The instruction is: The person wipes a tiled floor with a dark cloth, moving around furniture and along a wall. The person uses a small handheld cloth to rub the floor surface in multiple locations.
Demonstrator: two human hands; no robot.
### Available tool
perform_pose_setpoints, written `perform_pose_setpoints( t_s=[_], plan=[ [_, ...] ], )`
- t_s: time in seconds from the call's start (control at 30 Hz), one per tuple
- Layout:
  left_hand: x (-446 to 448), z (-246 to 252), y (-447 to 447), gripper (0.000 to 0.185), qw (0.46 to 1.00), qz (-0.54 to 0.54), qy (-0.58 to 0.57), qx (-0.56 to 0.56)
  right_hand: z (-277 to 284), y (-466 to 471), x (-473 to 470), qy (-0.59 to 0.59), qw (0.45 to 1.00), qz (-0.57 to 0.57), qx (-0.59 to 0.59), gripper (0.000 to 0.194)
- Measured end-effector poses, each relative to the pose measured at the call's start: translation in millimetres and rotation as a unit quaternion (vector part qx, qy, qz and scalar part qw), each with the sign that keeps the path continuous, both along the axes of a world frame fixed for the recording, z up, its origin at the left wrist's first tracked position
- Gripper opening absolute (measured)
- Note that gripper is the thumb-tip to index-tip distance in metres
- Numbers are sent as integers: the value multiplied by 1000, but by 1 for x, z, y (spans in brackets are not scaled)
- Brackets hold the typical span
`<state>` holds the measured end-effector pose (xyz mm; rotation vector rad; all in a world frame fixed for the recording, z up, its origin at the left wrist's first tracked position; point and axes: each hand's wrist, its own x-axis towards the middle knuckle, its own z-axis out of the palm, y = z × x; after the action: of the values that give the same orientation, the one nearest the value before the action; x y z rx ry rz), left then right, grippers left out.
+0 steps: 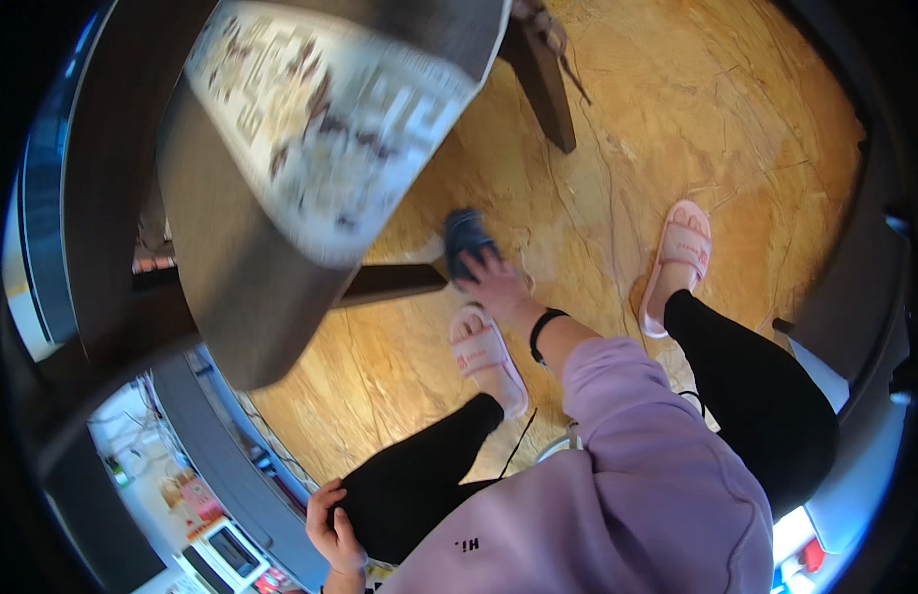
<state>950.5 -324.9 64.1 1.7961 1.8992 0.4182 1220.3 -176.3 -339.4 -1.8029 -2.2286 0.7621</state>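
Note:
My right hand (496, 286) reaches down to the floor, its fingers laid over the near end of a dark blue slipper (466, 229). Blur hides whether the fingers grip it or only touch it. Just below that hand is my left foot in a pink slide sandal (480, 353); the matching pink slide sandal (684, 249) is on my right foot, farther right. At the lower left, my left hand (334, 523) rests on my left knee in black trousers (414, 475). Nothing is held in it, and its fingers bend loosely over the cloth.
A dark wooden table (236, 297) with a patterned runner (333, 141) overhangs the upper left. Its legs (392, 284) meet a yellow-brown marbled floor (630, 134). Another dark leg (544, 89) stands at the top. Several items, including a white device (225, 553), and cables lie at lower left.

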Motion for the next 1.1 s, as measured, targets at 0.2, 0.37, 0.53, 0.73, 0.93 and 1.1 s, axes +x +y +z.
perform_pose_setpoints(
  t_s=[0.2, 0.37, 0.53, 0.73, 0.93, 1.1],
  plan=[
    [23, -2, 39, 31, 999, 27, 24, -17, -2, 121, 62, -26, 1000, -6, -6, 48],
    [38, -6, 66, 27, 999, 21, 20, -19, -10, 70, 155, -59, 956, -282, 64, 62],
    [74, -9, 96, 20, 999, -17, -28, -23, 19, -20, 67, -100, 975, -193, -47, 60],
    [103, -9, 104, 18, 998, -67, 6, -16, -1, 24, 29, -22, 985, 140, 94, 39],
    [115, -9, 117, 18, 998, -26, 32, -46, -6, 134, -18, -100, 980, 165, 46, 36],
    [127, -8, 133, 18, 994, -52, 67, -66, -8, 230, 32, -46, 994, -92, 34, 38]
  ],
)
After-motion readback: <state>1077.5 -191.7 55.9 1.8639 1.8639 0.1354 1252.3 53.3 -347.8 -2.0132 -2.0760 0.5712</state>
